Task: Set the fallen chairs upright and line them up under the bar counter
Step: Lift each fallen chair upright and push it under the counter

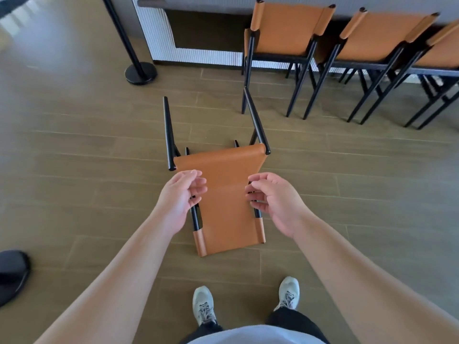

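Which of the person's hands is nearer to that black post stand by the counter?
Left. The left hand hovers at the fallen chair's left edge, on the same side as the post stand. The right hand is at the chair's right edge, farther away.

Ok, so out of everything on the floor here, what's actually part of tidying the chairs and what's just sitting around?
Part of the job:
fallen chair, lying on its back
upright chairs lined up at the counter
bar counter
left hand and right hand, open, hovering over the chair's side rails

Just lying about:
black post with round base
dark shoe at the left edge
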Demonstrator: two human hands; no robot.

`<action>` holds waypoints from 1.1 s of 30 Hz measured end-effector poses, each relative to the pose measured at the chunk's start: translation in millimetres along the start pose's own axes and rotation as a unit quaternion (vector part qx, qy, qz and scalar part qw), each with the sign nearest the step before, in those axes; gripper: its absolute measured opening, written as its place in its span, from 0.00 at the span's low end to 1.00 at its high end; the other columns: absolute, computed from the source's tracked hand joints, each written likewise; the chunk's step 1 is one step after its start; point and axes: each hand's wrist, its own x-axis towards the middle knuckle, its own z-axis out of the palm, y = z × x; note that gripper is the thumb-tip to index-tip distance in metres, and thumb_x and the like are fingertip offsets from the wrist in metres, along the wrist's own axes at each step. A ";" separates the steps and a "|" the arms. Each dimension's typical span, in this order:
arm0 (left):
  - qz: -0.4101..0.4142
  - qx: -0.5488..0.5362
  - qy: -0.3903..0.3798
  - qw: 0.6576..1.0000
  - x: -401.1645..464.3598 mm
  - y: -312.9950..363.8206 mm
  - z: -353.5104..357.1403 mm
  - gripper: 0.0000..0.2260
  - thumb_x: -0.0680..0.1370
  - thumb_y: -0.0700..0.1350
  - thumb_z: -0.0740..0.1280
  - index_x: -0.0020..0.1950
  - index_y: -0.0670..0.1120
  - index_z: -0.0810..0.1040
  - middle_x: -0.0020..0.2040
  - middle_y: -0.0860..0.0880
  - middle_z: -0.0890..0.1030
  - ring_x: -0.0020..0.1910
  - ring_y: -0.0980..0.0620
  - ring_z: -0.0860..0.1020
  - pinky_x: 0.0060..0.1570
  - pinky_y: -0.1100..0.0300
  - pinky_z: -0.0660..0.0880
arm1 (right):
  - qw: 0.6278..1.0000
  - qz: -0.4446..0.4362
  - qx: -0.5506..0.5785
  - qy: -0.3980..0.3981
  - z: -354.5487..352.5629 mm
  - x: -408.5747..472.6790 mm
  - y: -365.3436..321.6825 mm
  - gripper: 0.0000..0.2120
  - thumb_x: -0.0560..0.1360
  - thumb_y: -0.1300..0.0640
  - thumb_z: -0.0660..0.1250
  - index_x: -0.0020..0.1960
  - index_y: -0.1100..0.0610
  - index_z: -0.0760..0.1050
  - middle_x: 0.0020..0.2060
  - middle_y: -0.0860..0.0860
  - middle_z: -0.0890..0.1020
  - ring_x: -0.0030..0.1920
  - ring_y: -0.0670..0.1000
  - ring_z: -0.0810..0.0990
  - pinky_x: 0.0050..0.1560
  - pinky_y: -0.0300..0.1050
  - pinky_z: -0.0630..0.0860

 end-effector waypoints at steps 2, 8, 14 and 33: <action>0.000 0.004 -0.004 1.000 -0.4 -4.5 6.5 0.07 0.82 0.46 0.64 0.54 0.48 0.81 0.45 0.51 0.84 0.45 0.51 0.82 0.51 0.54 0.75 | 1.000 0.008 -0.001 0.000 -1.4 1.8 3.6 0.08 0.78 0.59 0.63 0.54 0.54 0.79 0.42 0.49 0.85 0.44 0.48 0.83 0.50 0.47 0.78; -0.020 0.027 0.017 0.999 4.3 -28.1 27.4 0.07 0.81 0.47 0.64 0.55 0.49 0.80 0.44 0.52 0.84 0.45 0.53 0.82 0.50 0.55 0.75 | 0.999 0.047 -0.012 -0.018 -15.7 22.6 22.0 0.08 0.78 0.60 0.62 0.53 0.55 0.79 0.41 0.48 0.84 0.41 0.48 0.82 0.50 0.48 0.78; -0.035 0.077 0.051 0.995 36.8 -50.8 41.9 0.08 0.80 0.49 0.65 0.56 0.49 0.80 0.45 0.52 0.83 0.41 0.55 0.82 0.49 0.56 0.75 | 0.994 0.091 -0.022 -0.048 -36.2 61.1 49.3 0.08 0.78 0.60 0.61 0.53 0.54 0.78 0.39 0.47 0.85 0.40 0.47 0.82 0.46 0.45 0.78; -0.076 0.194 0.027 0.978 231.3 -318.1 40.0 0.07 0.80 0.52 0.62 0.53 0.54 0.78 0.50 0.53 0.83 0.43 0.58 0.82 0.51 0.57 0.75 | 0.988 0.145 -0.056 -0.004 -92.5 245.0 303.7 0.08 0.79 0.62 0.60 0.53 0.57 0.77 0.43 0.54 0.83 0.40 0.53 0.78 0.41 0.47 0.73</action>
